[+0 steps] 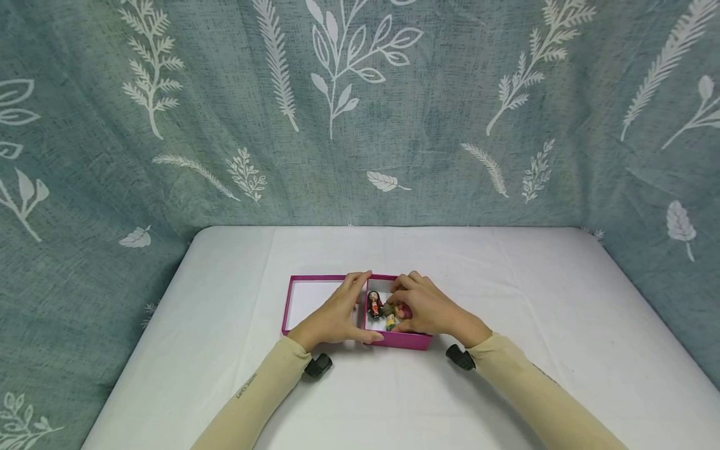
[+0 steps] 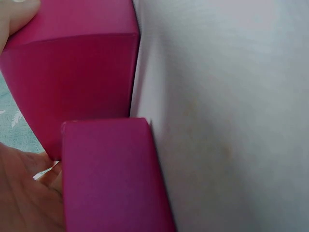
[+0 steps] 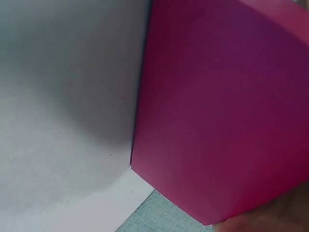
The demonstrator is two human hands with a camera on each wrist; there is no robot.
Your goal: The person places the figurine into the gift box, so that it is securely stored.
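Observation:
A magenta box (image 1: 402, 340) with a white inside stands on the table, holding small doll figurines. My left hand (image 1: 332, 317) grips its left end, thumb at the front wall and fingers over the back edge. The left wrist view shows that thumb (image 2: 21, 12) on the box. My right hand (image 1: 430, 306) reaches into the box from the right, its curled fingers and thumb around a reddish figurine (image 1: 404, 310) that is partly hidden. Left of it lie a dark-haired figurine in red (image 1: 374, 304) and one in yellow and green (image 1: 390, 322).
A shallow magenta lid (image 1: 309, 303), white inside, lies against the box's left side, partly under my left hand. White cloth covers the table (image 1: 534, 281). Behind it hangs a blue-green curtain (image 1: 427, 125) with white leaf prints.

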